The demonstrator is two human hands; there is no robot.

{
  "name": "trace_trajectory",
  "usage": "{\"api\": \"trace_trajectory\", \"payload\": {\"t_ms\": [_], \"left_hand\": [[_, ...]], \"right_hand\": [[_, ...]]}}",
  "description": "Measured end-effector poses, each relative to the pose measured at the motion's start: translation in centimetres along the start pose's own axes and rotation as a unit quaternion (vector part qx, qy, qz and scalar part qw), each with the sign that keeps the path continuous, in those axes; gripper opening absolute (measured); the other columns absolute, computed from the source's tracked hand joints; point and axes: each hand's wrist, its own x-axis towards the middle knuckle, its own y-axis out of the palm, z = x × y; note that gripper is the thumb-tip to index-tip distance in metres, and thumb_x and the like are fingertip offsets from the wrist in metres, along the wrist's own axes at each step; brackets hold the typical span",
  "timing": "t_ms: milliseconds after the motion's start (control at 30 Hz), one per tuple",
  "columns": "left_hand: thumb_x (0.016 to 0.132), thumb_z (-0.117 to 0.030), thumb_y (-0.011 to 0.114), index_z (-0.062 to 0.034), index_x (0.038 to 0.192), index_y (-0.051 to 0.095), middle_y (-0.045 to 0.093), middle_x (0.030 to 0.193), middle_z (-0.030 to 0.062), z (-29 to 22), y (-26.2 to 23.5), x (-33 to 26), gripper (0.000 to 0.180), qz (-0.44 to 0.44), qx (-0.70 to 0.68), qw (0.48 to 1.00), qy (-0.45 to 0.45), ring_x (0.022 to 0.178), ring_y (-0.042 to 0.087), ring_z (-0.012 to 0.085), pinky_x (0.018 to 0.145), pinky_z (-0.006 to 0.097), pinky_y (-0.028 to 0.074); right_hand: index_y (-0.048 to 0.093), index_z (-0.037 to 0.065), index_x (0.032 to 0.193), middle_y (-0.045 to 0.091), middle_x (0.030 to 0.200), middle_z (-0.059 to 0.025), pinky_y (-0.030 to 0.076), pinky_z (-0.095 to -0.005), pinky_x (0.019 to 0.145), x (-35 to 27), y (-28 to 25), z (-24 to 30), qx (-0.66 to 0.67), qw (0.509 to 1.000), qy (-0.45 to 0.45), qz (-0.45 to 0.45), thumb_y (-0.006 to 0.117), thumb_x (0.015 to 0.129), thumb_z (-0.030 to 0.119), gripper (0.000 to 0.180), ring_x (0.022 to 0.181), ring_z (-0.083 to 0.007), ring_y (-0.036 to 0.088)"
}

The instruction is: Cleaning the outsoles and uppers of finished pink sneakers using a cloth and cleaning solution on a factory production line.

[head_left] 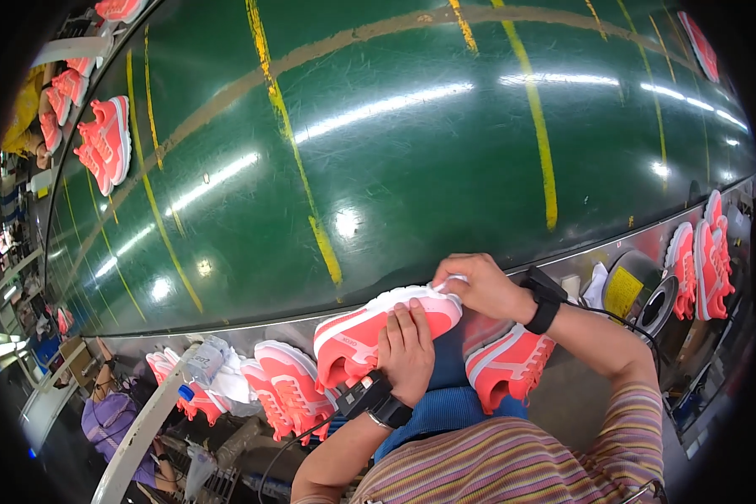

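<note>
A coral sneaker (344, 338) with a white sole lies tilted at the near edge of the green belt, its sole facing away from me. My left hand (407, 351) grips its upper from the near side, fingers wrapped over it. With thumb and fingers pinched, my right hand (484, 287) holds a small white cloth (452, 283) against the sole edge at the right end of the sneaker. Another coral sneaker (512, 363) rests below my right wrist, by my lap. Both wrists wear black bands with small black devices and cables.
The green belt (412, 168) with yellow lines runs across ahead. More coral sneakers (290, 388) stand left beside a clear plastic bottle (206, 361); others (697, 265) stand right, near a round metal container (634, 281). A person in purple (119, 424) is at lower left.
</note>
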Motion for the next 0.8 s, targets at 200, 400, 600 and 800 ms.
{"api": "trace_trajectory", "payload": {"t_ms": [200,400,600,800], "left_hand": [[0.080,-0.011,0.050,0.0021,0.121,0.049,0.052,0.114,0.0185,0.0,0.7,-0.4,0.043,0.000,-0.014,1.000,0.008,0.102,0.052,0.0286,0.084,0.039,0.042],[0.080,-0.010,0.050,0.0009,0.120,0.050,0.052,0.115,0.0165,-0.2,0.6,-0.8,0.042,-0.012,-0.019,1.000,0.006,0.101,0.052,0.0275,0.084,0.039,0.042],[0.080,-0.009,0.049,0.0004,0.124,0.047,0.051,0.116,0.0153,-0.6,0.8,-1.1,0.045,-0.017,-0.018,0.999,-0.024,0.103,0.051,0.0273,0.085,0.039,0.041],[0.081,-0.008,0.048,-0.0013,0.125,0.046,0.051,0.118,0.0135,-1.6,1.3,-3.5,0.045,-0.088,0.021,0.994,-0.055,0.104,0.051,0.0257,0.085,0.037,0.040]], "right_hand": [[0.061,0.001,0.084,0.060,0.080,-0.0134,0.047,-0.0341,0.068,1.5,0.2,0.0,-0.031,0.998,-0.028,0.054,0.056,0.077,0.000,0.009,0.077,-0.0297,0.060],[0.059,0.001,0.082,0.058,0.080,-0.0144,0.047,-0.0366,0.069,-0.8,0.6,0.3,-0.026,1.000,-0.003,0.010,0.051,0.075,-0.005,0.012,0.077,-0.0311,0.059],[0.058,0.000,0.080,0.057,0.080,-0.0150,0.046,-0.0387,0.069,1.0,1.6,0.5,-0.064,0.993,-0.097,0.032,0.054,0.075,-0.002,0.008,0.078,-0.0329,0.058],[0.060,0.000,0.090,0.060,0.083,-0.0124,0.045,-0.0318,0.071,-3.7,-2.2,2.6,0.012,0.991,0.037,-0.127,0.056,0.080,0.003,0.011,0.078,-0.0238,0.059]]}}
